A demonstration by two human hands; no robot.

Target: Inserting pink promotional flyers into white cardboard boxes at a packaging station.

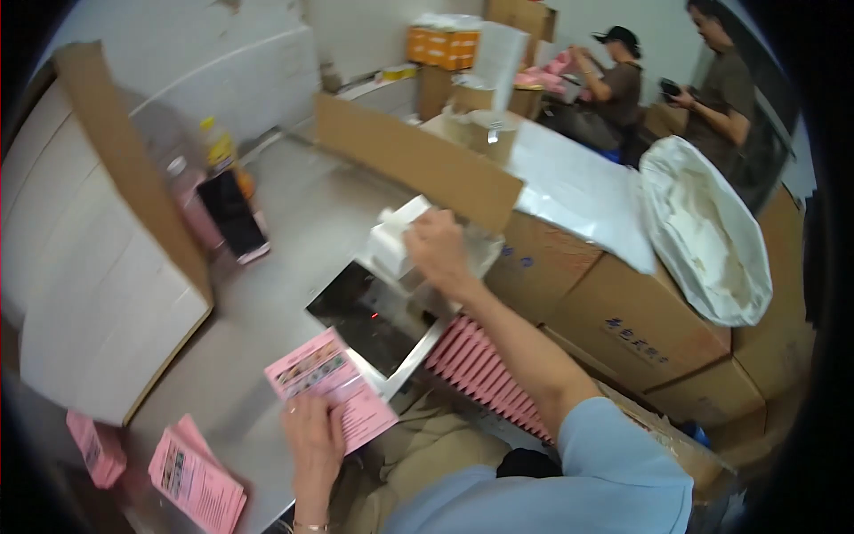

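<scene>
My left hand (313, 436) grips the lower left edge of a pink printed leaflet (342, 383), which overlaps the near edge of a dark glossy panel (356, 311) with a small red light. Beyond the panel, the fingers of my right hand (438, 249) are curled against a white block-shaped thing (390, 246); its exact kind is unclear, and the fingertips are partly hidden. Below my right forearm stands a row of pink folded pieces (489, 378). Two stacks of pink leaflets, one nearer (196, 481) and one farther left (95, 449), lie at the table's left.
A dark-screened phone (233, 216) leans by a yellow-capped bottle (218, 147). An open carton (107, 267) stands left, and a cardboard flap (418, 160) rises behind my right hand. Cartons (636, 320) and a white sack (707, 236) fill the right. Two people are at the back.
</scene>
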